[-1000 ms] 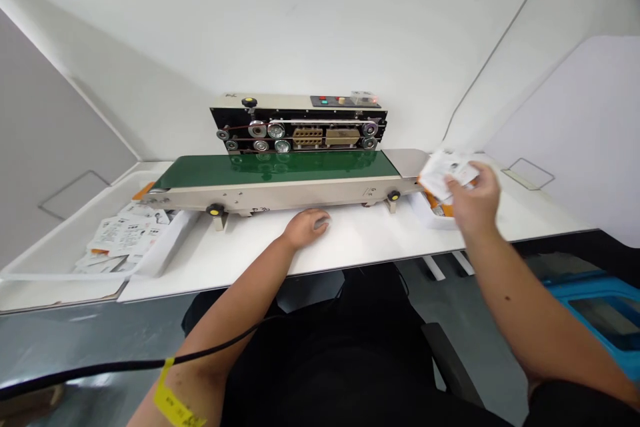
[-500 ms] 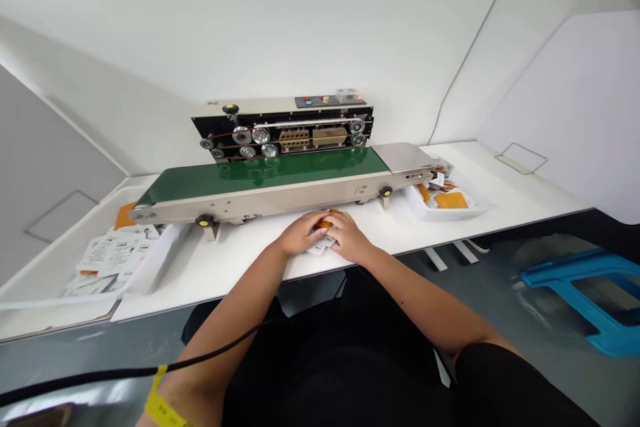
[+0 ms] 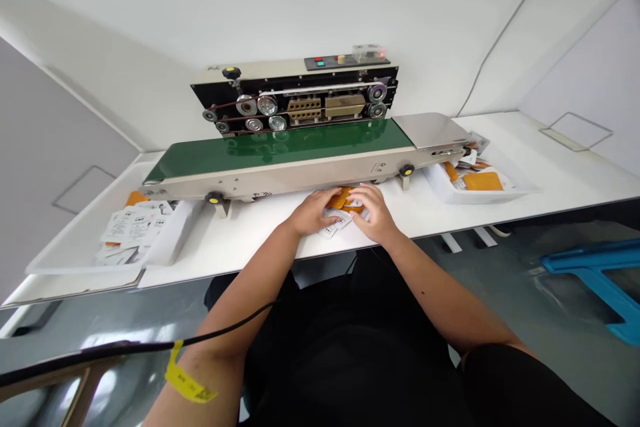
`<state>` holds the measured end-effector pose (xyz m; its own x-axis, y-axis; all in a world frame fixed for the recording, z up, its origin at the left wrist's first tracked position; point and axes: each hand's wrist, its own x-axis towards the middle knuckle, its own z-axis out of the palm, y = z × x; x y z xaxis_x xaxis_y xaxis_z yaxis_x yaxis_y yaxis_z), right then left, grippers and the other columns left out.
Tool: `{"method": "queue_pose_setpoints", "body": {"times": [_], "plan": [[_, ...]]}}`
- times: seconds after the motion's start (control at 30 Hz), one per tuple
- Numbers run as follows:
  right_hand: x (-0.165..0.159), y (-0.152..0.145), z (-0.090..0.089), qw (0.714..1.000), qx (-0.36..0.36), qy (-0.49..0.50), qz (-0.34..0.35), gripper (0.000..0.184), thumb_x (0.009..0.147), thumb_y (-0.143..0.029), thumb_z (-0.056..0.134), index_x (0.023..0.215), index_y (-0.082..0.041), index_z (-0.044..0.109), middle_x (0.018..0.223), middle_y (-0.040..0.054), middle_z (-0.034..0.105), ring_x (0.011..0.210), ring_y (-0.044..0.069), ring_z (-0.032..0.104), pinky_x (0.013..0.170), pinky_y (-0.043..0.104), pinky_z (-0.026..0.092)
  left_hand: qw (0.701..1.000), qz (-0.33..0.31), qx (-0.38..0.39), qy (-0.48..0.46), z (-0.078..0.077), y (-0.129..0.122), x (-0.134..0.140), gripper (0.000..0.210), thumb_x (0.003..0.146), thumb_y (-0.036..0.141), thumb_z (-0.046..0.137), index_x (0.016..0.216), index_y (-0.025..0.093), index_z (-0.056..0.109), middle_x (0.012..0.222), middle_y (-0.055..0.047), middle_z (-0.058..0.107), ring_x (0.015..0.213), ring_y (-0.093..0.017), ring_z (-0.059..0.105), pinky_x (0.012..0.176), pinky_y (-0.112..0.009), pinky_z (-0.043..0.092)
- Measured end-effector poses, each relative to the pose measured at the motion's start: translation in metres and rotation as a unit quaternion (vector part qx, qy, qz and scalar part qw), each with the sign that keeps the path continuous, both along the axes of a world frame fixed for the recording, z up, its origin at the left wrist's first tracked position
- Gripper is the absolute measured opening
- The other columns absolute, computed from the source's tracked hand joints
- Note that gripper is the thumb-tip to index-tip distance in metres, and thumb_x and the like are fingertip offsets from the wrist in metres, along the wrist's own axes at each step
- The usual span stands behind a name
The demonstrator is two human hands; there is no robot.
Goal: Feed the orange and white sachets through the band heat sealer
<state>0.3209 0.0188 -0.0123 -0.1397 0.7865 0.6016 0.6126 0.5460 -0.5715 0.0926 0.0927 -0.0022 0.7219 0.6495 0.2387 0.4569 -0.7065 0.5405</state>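
Observation:
Several small flat packets, some orange (image 3: 341, 199) and some white with black print (image 3: 330, 230), lie in a loose pile on the table in front of the sealing machine. My left hand (image 3: 313, 212) curves round the pile's left side, its thumb near the white packets and its fingers on the orange ones. From the right, my right hand (image 3: 374, 215) closes over the packets with bent fingers, the thumb below. Both hands grip the pile's edges, and their fingers hide part of it.
A band sealer (image 3: 295, 100) with a green conveyor belt (image 3: 285, 150) stands behind my hands. White bins of packets flank it, one at left (image 3: 173, 247) and one at right (image 3: 460, 197). A blue stool (image 3: 595, 267) is on the floor at right. A black cable (image 3: 235, 340) crosses my left forearm.
My hands have parted slightly, and more of the orange and white packets shows between them. The camera view has shifted and come closer to the machine.

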Motion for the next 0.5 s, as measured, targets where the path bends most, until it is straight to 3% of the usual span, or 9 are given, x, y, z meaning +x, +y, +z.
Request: {"method": "queue_pose_setpoints", "body": {"times": [0.1,0.23,0.33,0.5], "plan": [[0.002,0.007,-0.006,0.998,-0.021,0.038,-0.043,0.046,0.078,-0.018,0.062,0.124,-0.025,0.065,0.128,0.0094,0.067,0.128,0.032,0.055,0.115,0.055,0.042,1.000,0.000,0.009,-0.002,0.002,0.000,-0.001,0.074,0.085,0.037,0.079,0.151,0.021,0.050,0.147,-0.014,0.061,0.132,-0.035,0.057,0.115,-0.049,0.044],[-0.001,0.014,-0.015,0.998,-0.052,-0.001,-0.025,0.060,0.075,-0.016,0.062,0.134,-0.024,0.060,0.135,0.0104,0.063,0.131,0.031,0.052,0.118,0.054,0.040,0.999,-0.002,0.031,-0.023,0.003,-0.001,-0.003,0.051,0.091,0.037,0.071,0.140,0.023,0.062,0.129,-0.012,0.072,0.118,-0.030,0.067,0.107,-0.045,0.050],[-0.005,0.015,-0.019,0.998,-0.054,-0.039,-0.023,0.058,0.078,-0.020,0.065,0.135,-0.025,0.061,0.138,0.0095,0.061,0.136,0.033,0.048,0.121,0.056,0.036,0.995,0.004,0.061,-0.073,0.004,-0.001,-0.005,0.031,0.100,0.040,0.060,0.122,0.023,0.072,0.119,-0.011,0.075,0.111,-0.027,0.070,0.104,-0.045,0.051],[-0.005,0.012,-0.014,0.998,-0.025,-0.022,-0.051,0.045,0.092,-0.027,0.057,0.137,-0.024,0.062,0.141,0.0106,0.061,0.142,0.033,0.044,0.122,0.058,0.035,0.978,0.058,0.121,-0.160,0.007,-0.002,-0.005,0.030,0.106,0.040,0.050,0.108,0.022,0.074,0.109,-0.011,0.076,0.105,-0.024,0.070,0.099,-0.042,0.054]]}}
